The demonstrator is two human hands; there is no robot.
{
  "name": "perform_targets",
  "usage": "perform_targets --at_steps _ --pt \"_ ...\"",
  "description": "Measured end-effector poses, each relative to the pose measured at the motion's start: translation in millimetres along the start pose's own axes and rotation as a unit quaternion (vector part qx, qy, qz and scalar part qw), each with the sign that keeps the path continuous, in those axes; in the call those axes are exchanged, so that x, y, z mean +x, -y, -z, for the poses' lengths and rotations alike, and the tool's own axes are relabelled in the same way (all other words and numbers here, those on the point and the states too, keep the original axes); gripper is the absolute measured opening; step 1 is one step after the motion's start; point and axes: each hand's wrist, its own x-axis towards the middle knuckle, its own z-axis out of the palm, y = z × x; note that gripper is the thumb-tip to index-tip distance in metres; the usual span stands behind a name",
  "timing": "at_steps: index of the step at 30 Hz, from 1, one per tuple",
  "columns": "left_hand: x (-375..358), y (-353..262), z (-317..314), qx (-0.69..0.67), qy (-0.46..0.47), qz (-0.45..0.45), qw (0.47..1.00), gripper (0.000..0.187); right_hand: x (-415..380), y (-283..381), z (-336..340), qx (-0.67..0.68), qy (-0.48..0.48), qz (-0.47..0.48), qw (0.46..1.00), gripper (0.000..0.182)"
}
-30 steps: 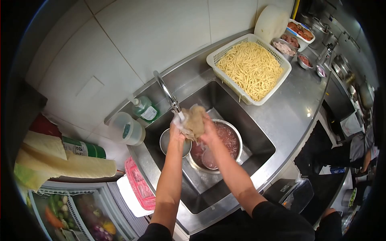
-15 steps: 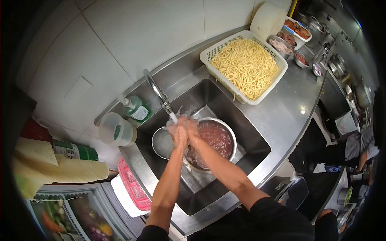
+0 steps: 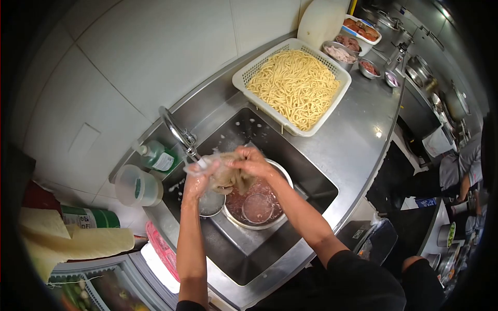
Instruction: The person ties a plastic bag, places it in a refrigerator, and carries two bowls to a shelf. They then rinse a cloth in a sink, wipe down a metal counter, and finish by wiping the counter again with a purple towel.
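So the soggy tan clump (image 3: 226,175) (cloth or food, can't tell which) is near the middle of the frame, held up between both hands over the sink (image 3: 314,179), right by the faucet (image 3: 176,129). Left hand (image 3: 198,180) is on its left side, fingers partly curled with the wet stuff in them. Right hand (image 3: 253,163) has the other side, fingers bent in and closed on it, pretty snug.

Underneath there's a big metal bowl (image 3: 289,181) of reddish water, with a smaller metal bowl (image 3: 211,214) just to its left. Left of the sink you get a green soap bottle (image 3: 157,156) and a cloudy plastic tub (image 3: 129,186). Upper middle, a white basket (image 3: 322,129) piled with noodles (image 3: 295,88) sits on the steel bench (image 3: 358,122). Another person (image 3: 456,173) is at the right edge, well apart.
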Motion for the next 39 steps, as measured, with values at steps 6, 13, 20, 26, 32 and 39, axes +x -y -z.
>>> perform_targets --at_steps 6,13,20,26,32,39 --pt "1 7 9 0.146 0.069 -0.039 0.986 0.011 -5 54 -7 0.15 -0.057 0.027 0.987 0.011" --pt "3 5 -5 -0.047 -0.089 0.026 0.995 0.025 -9 65 24 0.258 -0.09 -0.005 0.962 0.009" --pt "-5 13 8 0.242 0.064 -0.095 0.963 0.027 -11 47 49 0.112 -0.061 -0.022 0.992 0.015" --pt "-2 -13 25 0.389 0.093 0.033 0.916 0.021 -22 65 46 -0.098 -0.143 0.015 0.985 0.036" --pt "13 27 30 0.127 0.038 0.021 0.991 0.024 -31 68 62 -0.002 -0.117 0.054 0.992 0.016" --pt "8 15 4 0.181 -0.118 -0.077 0.973 0.013 -38 61 52 -0.26 0.104 -0.144 0.949 0.043"
